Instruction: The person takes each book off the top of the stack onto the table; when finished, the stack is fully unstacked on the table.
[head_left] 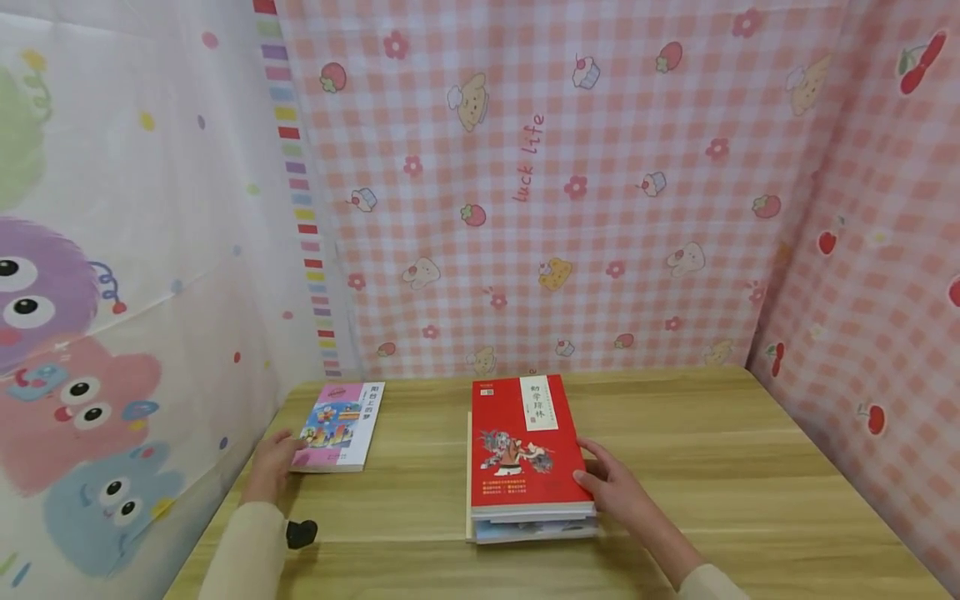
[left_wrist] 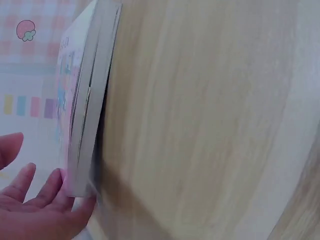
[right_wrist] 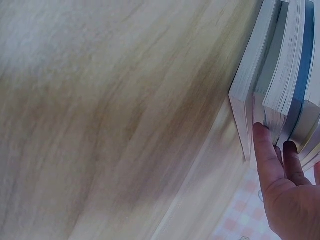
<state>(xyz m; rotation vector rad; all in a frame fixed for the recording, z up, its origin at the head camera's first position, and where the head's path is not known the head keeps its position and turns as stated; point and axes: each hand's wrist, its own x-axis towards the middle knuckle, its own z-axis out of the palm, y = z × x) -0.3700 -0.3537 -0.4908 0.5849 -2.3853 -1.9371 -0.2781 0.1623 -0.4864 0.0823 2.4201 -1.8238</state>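
On the wood-grained tabletop point(head_left: 720, 483), a rectangular paperback point(head_left: 337, 425) with a glossy-looking pink-and-white cover lies at left, its near-left corner touched by the loosely spread fingers of the left hand point(head_left: 272, 467), thumb apart. Near the middle, a red-covered book point(head_left: 525, 442) tops a blocky stack point(head_left: 536, 531) of paper volumes; the right hand point(head_left: 617, 492) rests against its right side, fingers fairly straight. Behind hangs soft pink gingham cloth point(head_left: 600, 125)
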